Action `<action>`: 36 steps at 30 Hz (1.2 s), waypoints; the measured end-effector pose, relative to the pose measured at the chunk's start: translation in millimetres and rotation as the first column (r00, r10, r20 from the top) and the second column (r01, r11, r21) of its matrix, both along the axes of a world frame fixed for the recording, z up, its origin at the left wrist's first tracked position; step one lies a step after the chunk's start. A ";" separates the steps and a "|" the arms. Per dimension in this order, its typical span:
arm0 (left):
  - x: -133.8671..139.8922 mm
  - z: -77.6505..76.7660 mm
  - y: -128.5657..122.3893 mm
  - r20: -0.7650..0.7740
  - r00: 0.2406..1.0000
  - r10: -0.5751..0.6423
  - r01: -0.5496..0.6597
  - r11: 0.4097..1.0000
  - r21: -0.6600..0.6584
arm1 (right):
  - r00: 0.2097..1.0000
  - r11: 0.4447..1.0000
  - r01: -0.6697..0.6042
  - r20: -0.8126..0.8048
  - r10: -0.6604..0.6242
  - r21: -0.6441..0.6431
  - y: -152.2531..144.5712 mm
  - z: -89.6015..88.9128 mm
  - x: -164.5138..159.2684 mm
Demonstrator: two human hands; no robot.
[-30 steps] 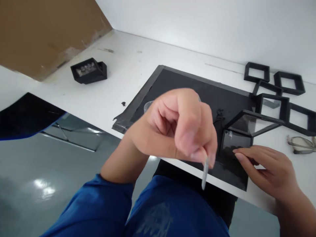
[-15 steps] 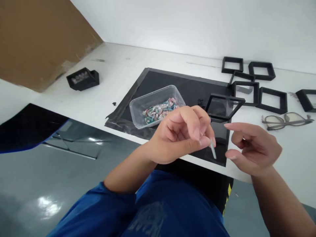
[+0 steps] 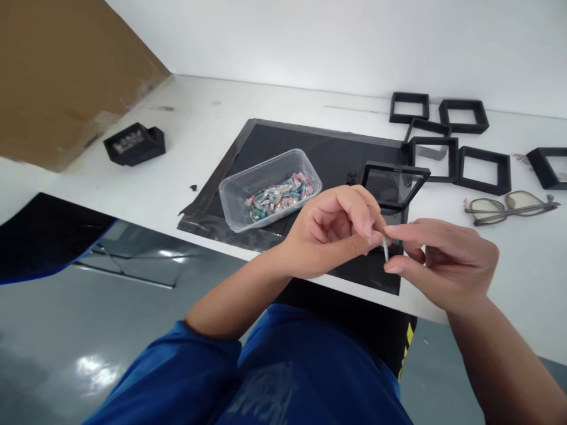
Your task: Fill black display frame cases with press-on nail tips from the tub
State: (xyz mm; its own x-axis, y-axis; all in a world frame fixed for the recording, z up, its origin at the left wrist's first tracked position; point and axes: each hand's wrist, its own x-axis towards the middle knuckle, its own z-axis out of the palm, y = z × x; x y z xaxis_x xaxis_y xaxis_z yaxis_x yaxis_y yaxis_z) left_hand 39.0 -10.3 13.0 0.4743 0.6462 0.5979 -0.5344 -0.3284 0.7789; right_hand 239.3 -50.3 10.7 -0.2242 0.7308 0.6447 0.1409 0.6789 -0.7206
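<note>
**Above the front right part of the dark mat (image 3: 336, 147), a pale strip (image 3: 385, 251) between two hands**

The strip is small, thin and greyish white, seen nearly edge-on. Its long axis runs almost straight up and down in the view, the lower end leaning slightly right and pointing toward the bench's front edge. The left hand (image 3: 330, 236) pinches its upper end between thumb and fingertips. The right hand (image 3: 452, 260) has forefinger and thumb parted around it, forefinger by the top, thumb by the lower tip; whether both press on it I cannot tell.

Just behind the hands, a hinged black case (image 3: 398, 169) stands open on the mat, its clear-paned lid tilted up and its lower half partly covered by the fingers. To the left, also on the mat, a clear plastic tub (image 3: 233, 203) holds a heap of shiny pink, teal and whitish pieces (image 3: 281, 198).

Farther out on the white bench (image 3: 212, 100), several black frames (image 3: 485, 189) cluster at the back right, with folded-out glasses (image 3: 525, 201) in front of them. Well apart at the far left sits a black box (image 3: 133, 156), near a brown board (image 3: 75, 71).
</note>
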 end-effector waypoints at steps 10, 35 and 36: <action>-2.6 -13.4 4.9 -0.006 0.997 -0.072 0.071 0.986 -0.150 | 0.982 0.999 0.034 0.184 -0.038 0.028 -1.7 6.4 -5.5; -6.0 -20.6 0.3 -0.153 0.960 0.236 -0.223 0.970 0.097 | 0.860 0.907 0.413 0.362 -0.359 -0.081 0.9 -1.3 6.1; -8.5 -19.8 -1.3 -0.136 0.952 0.275 -0.256 0.957 0.139 | 0.834 0.892 0.443 0.408 -0.373 -0.092 3.4 -4.2 8.2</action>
State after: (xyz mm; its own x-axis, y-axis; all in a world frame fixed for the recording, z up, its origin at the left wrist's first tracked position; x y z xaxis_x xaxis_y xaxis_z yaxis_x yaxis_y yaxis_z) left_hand 30.5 -11.6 -6.8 0.3865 0.6902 0.6118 -0.2937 -0.5368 0.7910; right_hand 247.5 -46.9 6.4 -0.0754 0.9009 0.4274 0.6558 0.3676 -0.6593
